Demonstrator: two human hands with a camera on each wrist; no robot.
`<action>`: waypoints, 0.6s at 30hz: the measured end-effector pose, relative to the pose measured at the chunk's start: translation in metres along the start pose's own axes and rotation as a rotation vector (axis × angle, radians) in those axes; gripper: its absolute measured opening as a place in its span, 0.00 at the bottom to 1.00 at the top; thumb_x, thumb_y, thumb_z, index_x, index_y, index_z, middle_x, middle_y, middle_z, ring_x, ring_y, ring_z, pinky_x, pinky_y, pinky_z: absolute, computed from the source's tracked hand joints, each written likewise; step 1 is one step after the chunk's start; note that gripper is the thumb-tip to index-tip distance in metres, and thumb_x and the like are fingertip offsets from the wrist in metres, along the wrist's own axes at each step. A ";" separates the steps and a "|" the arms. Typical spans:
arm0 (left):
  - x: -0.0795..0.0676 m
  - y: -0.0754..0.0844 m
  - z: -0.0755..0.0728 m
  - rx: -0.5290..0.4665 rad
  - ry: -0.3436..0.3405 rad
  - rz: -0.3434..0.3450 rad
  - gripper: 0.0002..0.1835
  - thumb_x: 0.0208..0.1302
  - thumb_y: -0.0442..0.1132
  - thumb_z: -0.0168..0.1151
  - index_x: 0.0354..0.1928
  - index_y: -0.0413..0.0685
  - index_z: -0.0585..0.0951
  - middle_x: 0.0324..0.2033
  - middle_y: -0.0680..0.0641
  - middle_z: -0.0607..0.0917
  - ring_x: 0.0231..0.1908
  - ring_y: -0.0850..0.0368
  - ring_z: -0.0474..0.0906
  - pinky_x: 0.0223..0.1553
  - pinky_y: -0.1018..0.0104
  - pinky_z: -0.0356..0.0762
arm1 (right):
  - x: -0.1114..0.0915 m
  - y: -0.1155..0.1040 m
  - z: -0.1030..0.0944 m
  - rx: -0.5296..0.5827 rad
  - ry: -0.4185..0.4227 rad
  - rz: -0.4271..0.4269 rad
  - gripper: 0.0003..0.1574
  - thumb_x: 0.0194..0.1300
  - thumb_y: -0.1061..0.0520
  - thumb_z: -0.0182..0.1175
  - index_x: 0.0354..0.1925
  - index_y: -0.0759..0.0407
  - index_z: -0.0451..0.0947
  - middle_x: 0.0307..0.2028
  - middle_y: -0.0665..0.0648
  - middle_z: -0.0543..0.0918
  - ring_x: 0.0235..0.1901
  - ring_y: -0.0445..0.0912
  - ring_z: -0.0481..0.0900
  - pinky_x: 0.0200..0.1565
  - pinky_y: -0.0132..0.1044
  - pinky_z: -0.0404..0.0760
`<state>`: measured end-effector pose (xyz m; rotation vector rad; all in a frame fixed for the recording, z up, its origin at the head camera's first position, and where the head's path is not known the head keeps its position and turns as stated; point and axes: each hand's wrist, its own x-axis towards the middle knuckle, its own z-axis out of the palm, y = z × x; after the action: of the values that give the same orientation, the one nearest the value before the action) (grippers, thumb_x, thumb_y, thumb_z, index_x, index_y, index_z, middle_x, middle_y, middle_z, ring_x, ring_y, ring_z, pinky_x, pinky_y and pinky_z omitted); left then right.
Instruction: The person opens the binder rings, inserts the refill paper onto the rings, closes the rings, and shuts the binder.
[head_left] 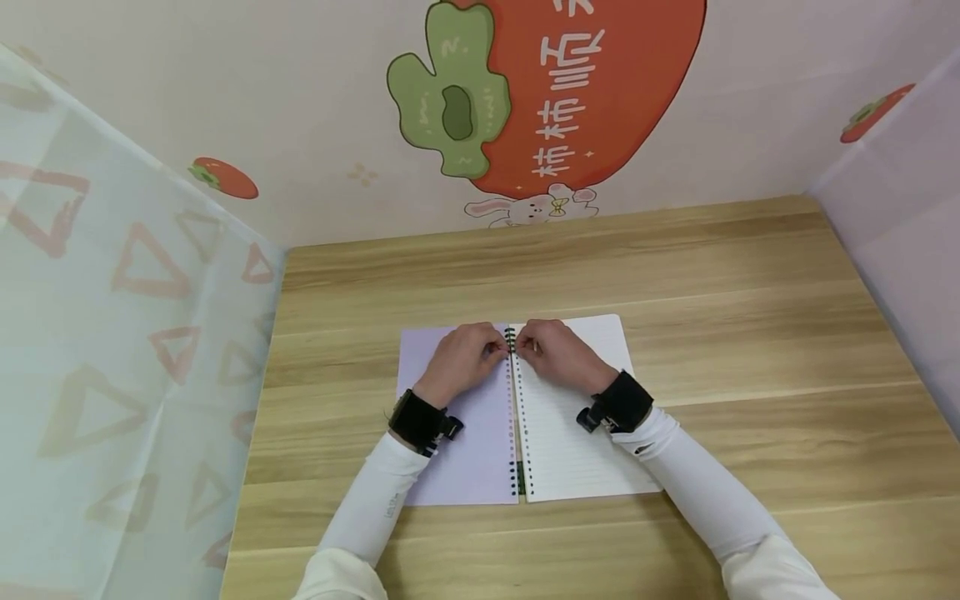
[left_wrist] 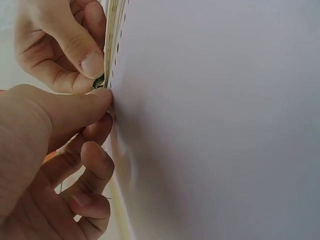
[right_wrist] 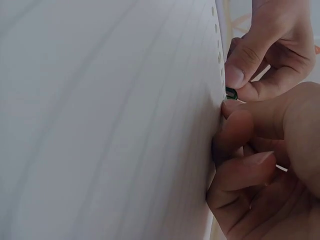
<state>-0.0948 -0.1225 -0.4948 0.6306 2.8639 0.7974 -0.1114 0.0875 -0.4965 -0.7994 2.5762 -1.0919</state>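
Note:
A loose-leaf notebook lies open on the table, with a purple sheet (head_left: pixel 465 450) on the left and a lined white page (head_left: pixel 585 450) on the right. Punched holes run down both inner edges. Short green binding rings (head_left: pixel 511 335) sit at the top of the spine, and another green ring strip (head_left: pixel 521 478) joins the bottom. My left hand (head_left: pixel 465 358) pinches the upper rings from the left, thumb against fingers. From the right, my right hand (head_left: pixel 558 354) pinches the same rings. Up close, a bit of green ring (left_wrist: pixel 98 81) shows between the two hands' fingertips; the rest is hidden.
The notebook rests on a wood-grain table (head_left: pixel 750 333). Behind it stands a printed backdrop (head_left: pixel 315 100) with a large persimmon picture. Pale curtains (head_left: pixel 112 333) hang at the left and right sides. Both wrists wear black camera straps (head_left: pixel 417 421).

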 end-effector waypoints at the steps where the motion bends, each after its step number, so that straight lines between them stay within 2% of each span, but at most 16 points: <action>1: -0.001 0.001 -0.001 0.011 -0.005 -0.007 0.03 0.66 0.42 0.70 0.37 0.54 0.91 0.35 0.58 0.86 0.35 0.65 0.80 0.38 0.65 0.80 | 0.000 0.000 0.000 0.002 0.001 -0.001 0.06 0.70 0.63 0.62 0.38 0.58 0.86 0.34 0.51 0.85 0.33 0.41 0.79 0.38 0.37 0.79; 4: -0.003 0.004 -0.006 0.029 -0.018 -0.033 0.03 0.66 0.43 0.70 0.38 0.56 0.90 0.35 0.59 0.86 0.35 0.65 0.79 0.38 0.65 0.79 | -0.002 -0.002 -0.002 0.008 0.004 0.012 0.06 0.70 0.61 0.63 0.38 0.58 0.87 0.34 0.50 0.85 0.33 0.41 0.79 0.38 0.37 0.80; 9: -0.015 0.012 -0.016 -0.002 -0.060 -0.060 0.04 0.67 0.43 0.69 0.39 0.57 0.90 0.36 0.60 0.85 0.37 0.65 0.80 0.39 0.64 0.79 | -0.013 -0.006 -0.005 0.026 0.007 0.050 0.06 0.70 0.59 0.64 0.40 0.58 0.88 0.35 0.50 0.84 0.32 0.41 0.78 0.35 0.36 0.79; 14: -0.040 0.021 -0.020 -0.015 -0.142 -0.037 0.06 0.68 0.43 0.67 0.43 0.56 0.89 0.39 0.61 0.86 0.41 0.64 0.81 0.44 0.63 0.80 | -0.036 -0.012 -0.007 0.025 0.003 0.003 0.07 0.70 0.60 0.64 0.41 0.58 0.88 0.36 0.49 0.85 0.32 0.40 0.78 0.36 0.36 0.79; 18: -0.063 0.029 -0.017 -0.015 -0.221 0.004 0.07 0.68 0.43 0.67 0.46 0.57 0.89 0.40 0.61 0.86 0.44 0.64 0.81 0.48 0.62 0.80 | -0.060 -0.017 -0.006 0.017 -0.031 -0.045 0.07 0.70 0.62 0.64 0.42 0.57 0.88 0.36 0.47 0.85 0.33 0.39 0.77 0.38 0.34 0.79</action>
<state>-0.0307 -0.1340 -0.4662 0.6774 2.6559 0.7013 -0.0581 0.1151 -0.4801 -0.8668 2.5316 -1.1033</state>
